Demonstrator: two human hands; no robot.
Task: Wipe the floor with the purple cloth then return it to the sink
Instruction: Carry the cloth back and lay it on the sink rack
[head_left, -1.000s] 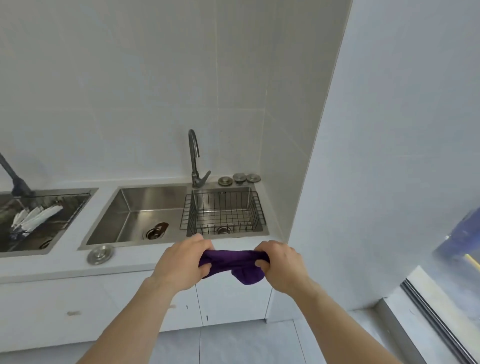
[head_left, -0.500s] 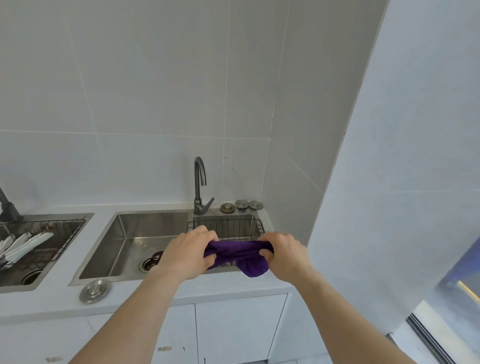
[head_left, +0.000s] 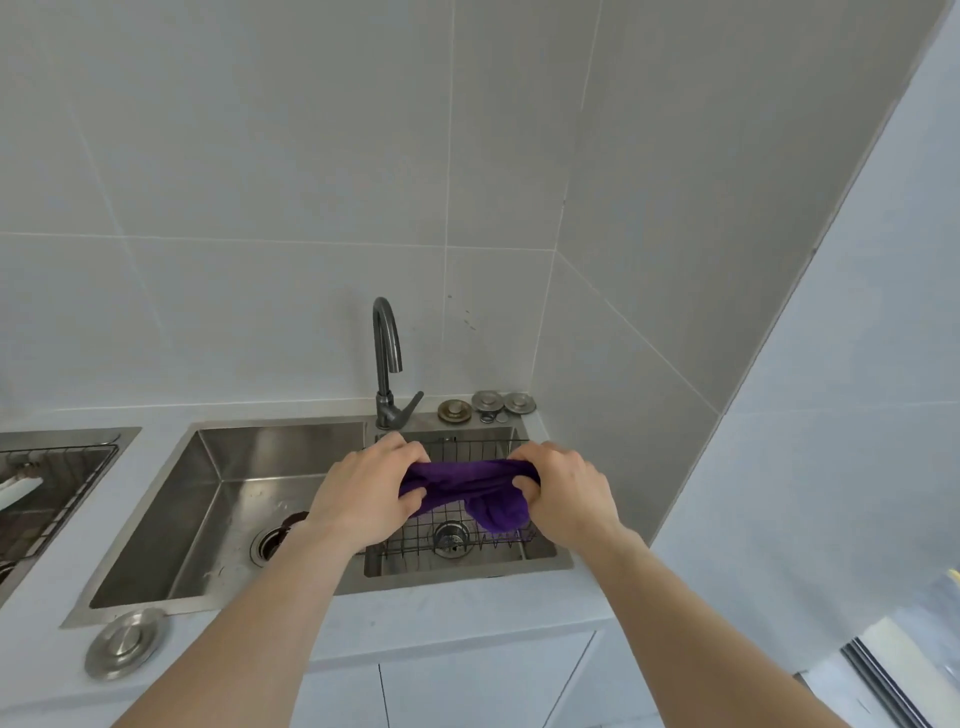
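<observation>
I see the purple cloth (head_left: 470, 491) bunched and stretched between my left hand (head_left: 366, 499) and right hand (head_left: 566, 499), both with fingers curled tightly around its ends, held above the wire basket (head_left: 467, 540) in the steel sink (head_left: 218, 499), below the faucet (head_left: 387, 358).

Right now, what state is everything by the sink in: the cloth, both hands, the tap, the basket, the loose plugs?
purple cloth: bunched, stretched between both hands, over the basket.
left hand: closed on the cloth.
right hand: closed on the cloth.
tap: no water running.
wire basket: sitting in the sink's right side, nothing seen in it.
sink: no standing water.
round metal plug: lying loose on the counter.
</observation>
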